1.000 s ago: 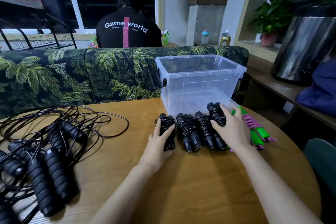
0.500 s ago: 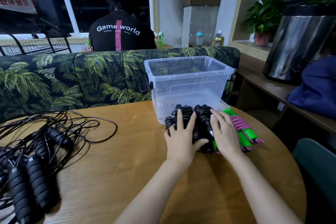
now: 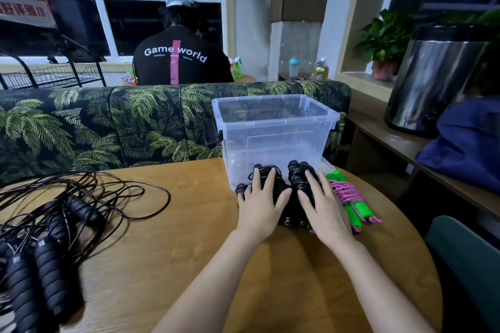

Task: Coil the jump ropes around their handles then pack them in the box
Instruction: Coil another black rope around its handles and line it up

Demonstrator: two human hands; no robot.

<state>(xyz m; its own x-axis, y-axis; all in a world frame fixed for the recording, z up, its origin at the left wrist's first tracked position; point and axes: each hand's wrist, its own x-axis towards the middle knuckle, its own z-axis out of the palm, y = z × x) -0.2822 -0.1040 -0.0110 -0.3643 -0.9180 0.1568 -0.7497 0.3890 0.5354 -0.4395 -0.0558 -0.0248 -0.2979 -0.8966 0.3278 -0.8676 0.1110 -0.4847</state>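
Covering the coiled black ropes (image 3: 297,173) beside the box (image 3: 273,119), left hand (image 3: 259,203) and right hand (image 3: 323,205) lie, grip spread.

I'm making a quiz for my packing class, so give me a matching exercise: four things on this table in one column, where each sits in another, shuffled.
1 clear plastic box
2 coiled black jump ropes
3 green-handled jump rope
4 uncoiled black jump ropes

a tangled at the table's left
b under the left hand and right hand
c right of the right hand
d behind the coiled bundles

Pairs: 1-d, 2-b, 3-c, 4-a
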